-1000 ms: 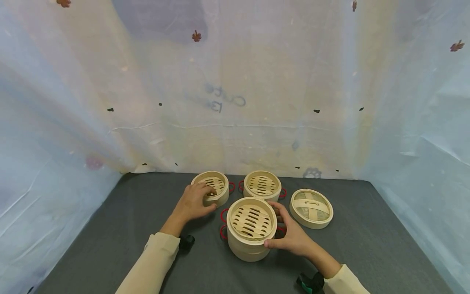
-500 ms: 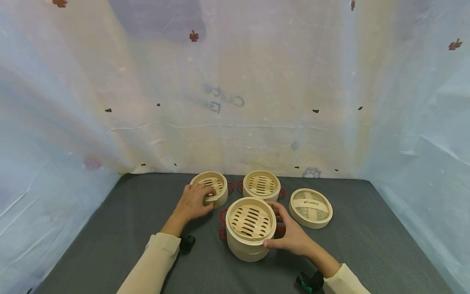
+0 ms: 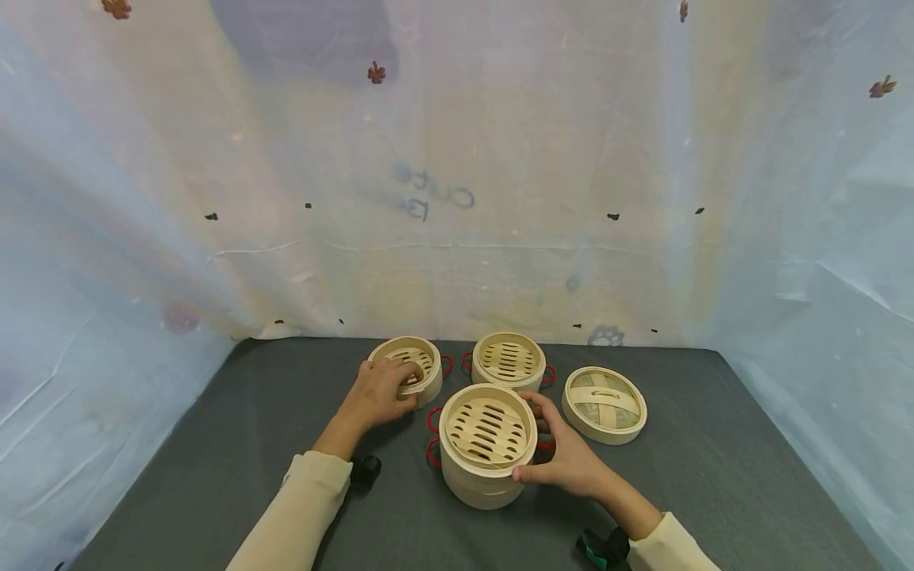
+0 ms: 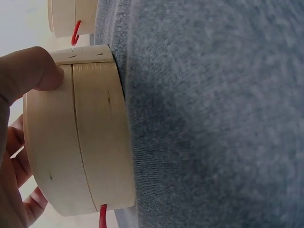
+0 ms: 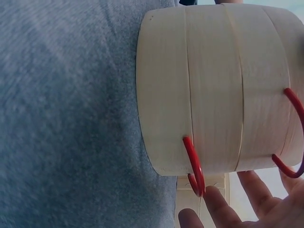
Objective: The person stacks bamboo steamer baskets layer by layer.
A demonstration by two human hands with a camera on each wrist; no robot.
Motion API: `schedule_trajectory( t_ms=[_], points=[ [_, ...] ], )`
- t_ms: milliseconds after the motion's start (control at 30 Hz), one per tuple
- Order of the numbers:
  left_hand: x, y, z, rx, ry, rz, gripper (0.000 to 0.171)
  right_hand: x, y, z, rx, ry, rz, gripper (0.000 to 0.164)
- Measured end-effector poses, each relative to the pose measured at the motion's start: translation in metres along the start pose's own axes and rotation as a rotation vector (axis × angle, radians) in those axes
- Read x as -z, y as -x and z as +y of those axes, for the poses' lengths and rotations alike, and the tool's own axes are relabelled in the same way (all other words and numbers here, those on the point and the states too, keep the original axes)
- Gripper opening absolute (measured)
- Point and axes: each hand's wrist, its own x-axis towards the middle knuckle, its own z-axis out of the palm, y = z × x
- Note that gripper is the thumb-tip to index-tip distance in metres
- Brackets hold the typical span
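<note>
My left hand [image 3: 382,390] grips the near side of a round bamboo steamer basket [image 3: 408,354] at the back left. Its thumb lies on the outer wall of the basket [image 4: 80,137] in the left wrist view, with the fingers over the rim. In the middle, nearer to me, stands a stack of two bamboo steamer baskets [image 3: 480,485] with red handles [image 3: 434,452]. My right hand [image 3: 562,458] holds this stack at its right side, thumb on the front wall and fingers behind. The right wrist view shows the stack [image 5: 213,90] upright on the cloth.
Another bamboo basket [image 3: 508,357] with red handles stands behind the stack. To the right lies a bamboo lid [image 3: 605,403] with a strap handle. Dark grey cloth [image 3: 678,468] covers the table, and pale plastic sheeting [image 3: 514,277] hangs behind it.
The left basket has shifted very slightly toward me with my left hand on it. My right hand and the stack stay in place.
</note>
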Motion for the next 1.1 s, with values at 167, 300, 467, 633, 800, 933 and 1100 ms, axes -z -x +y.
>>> schedule_trajectory(
  t_ms=[167, 300, 467, 633, 800, 933, 1100],
  points=[
    [0.001, 0.002, 0.002, -0.004, -0.020, -0.001, 0.024, -0.001, 0.001, 0.002, -0.016, -0.003, 0.011, 0.099],
    [0.002, 0.004, 0.004, -0.014, -0.014, 0.019, 0.024, -0.001, 0.002, 0.002, -0.022, 0.016, 0.022, 0.099],
    [0.004, 0.006, 0.006, -0.021, -0.016, 0.058, 0.025, 0.000, 0.001, 0.003, -0.022, 0.034, 0.020, 0.100],
    [0.005, 0.010, 0.006, -0.039, -0.044, 0.094, 0.024, 0.000, 0.001, 0.004, -0.004, 0.029, 0.011, 0.099],
    [0.008, 0.015, 0.007, -0.059, -0.049, 0.136, 0.023, 0.000, 0.001, 0.005, 0.014, 0.037, 0.005, 0.098],
    [0.012, 0.018, 0.009, -0.064, -0.070, 0.147, 0.023, 0.000, 0.000, 0.004, 0.011, 0.033, 0.008, 0.099],
    [0.017, 0.020, 0.012, -0.088, -0.095, 0.169, 0.025, 0.001, 0.000, 0.004, 0.004, 0.019, 0.008, 0.099]
  ],
)
